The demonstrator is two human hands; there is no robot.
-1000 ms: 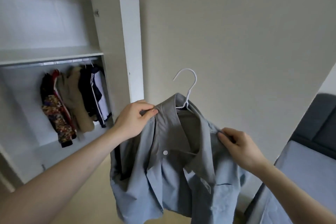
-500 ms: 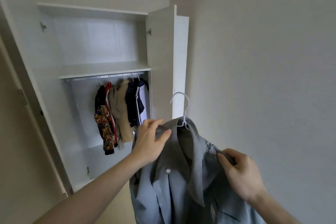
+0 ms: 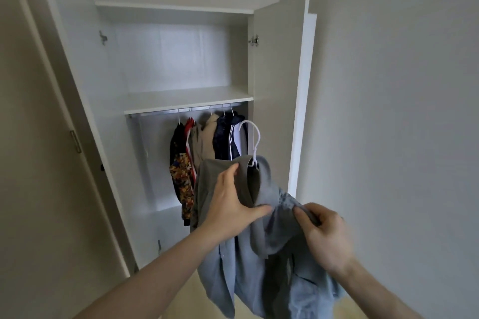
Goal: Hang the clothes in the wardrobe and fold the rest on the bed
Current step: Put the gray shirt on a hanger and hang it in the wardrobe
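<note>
Shirt (image 3: 259,261) on white hanger (image 3: 252,137), both hands gripping collar; hung clothes (image 3: 207,142) crowd rail (image 3: 181,110) ahead.

You faced plain pale walls (image 3: 394,111), a beige door (image 3: 39,163) at your left, pale flooring (image 3: 191,292) below, all in soft, even light.

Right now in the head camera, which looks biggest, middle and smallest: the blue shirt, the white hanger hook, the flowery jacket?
1. Blue shirt, though it's nearest the camera.
2. Flowery jacket.
3. White hanger hook.
</note>
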